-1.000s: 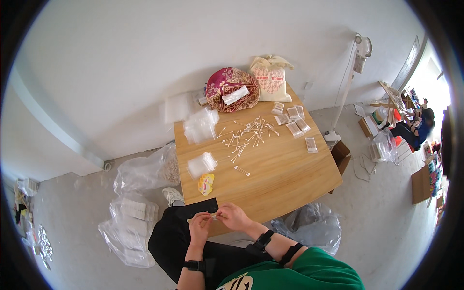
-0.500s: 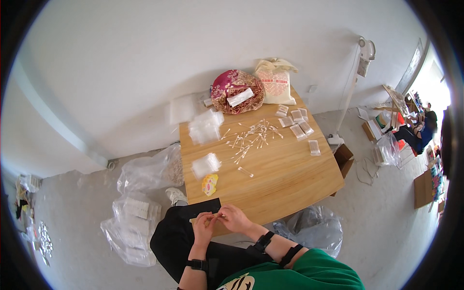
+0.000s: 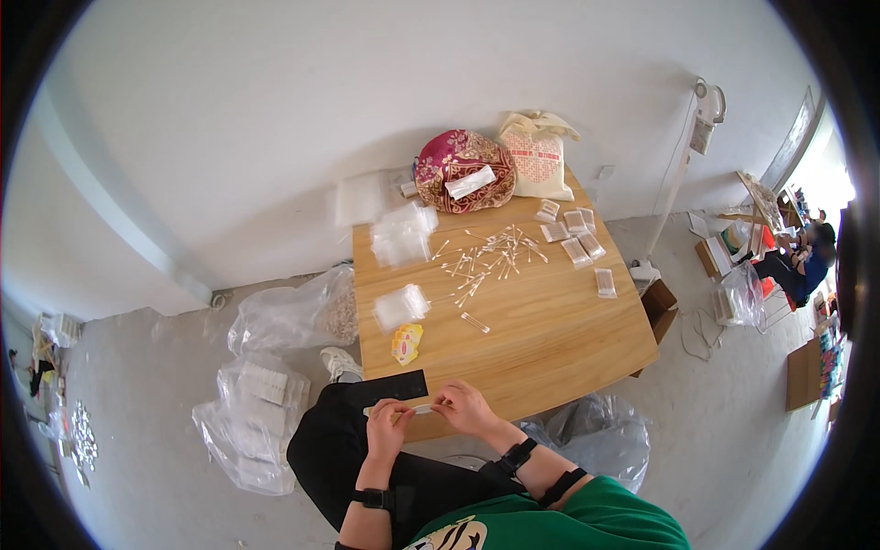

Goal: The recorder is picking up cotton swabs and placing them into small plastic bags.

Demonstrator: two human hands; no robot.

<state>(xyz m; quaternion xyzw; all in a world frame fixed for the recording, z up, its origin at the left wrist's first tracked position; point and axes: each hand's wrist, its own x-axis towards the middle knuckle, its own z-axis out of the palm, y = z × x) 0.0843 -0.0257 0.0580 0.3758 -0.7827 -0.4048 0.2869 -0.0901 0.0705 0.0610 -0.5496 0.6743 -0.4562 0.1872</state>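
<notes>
My left hand (image 3: 389,429) and my right hand (image 3: 467,410) are pinched close together at the table's near edge. Between their fingertips stretches a small whitish strip (image 3: 423,409), too small to make out exactly. Just beyond the left hand lies a flat black piece (image 3: 396,387), and past it a few yellow printed cards (image 3: 407,344). Loose cotton swabs (image 3: 500,257) are scattered over the middle of the wooden table (image 3: 541,339). Stacks of clear plastic bags (image 3: 401,307) rest along its left side. One small group of swabs (image 3: 475,323) lies apart, nearer to me.
Several filled swab packs (image 3: 577,249) sit at the back right. A patterned round cloth item (image 3: 463,165) and a cream cloth bag (image 3: 539,163) stand by the wall. Plastic sacks (image 3: 252,426) lie on the floor at left. A person (image 3: 805,264) sits far right.
My right hand has moved a little right, away from the left, so the pale strip now shows between them. The whole view has shifted slightly; the table items have not visibly moved.
</notes>
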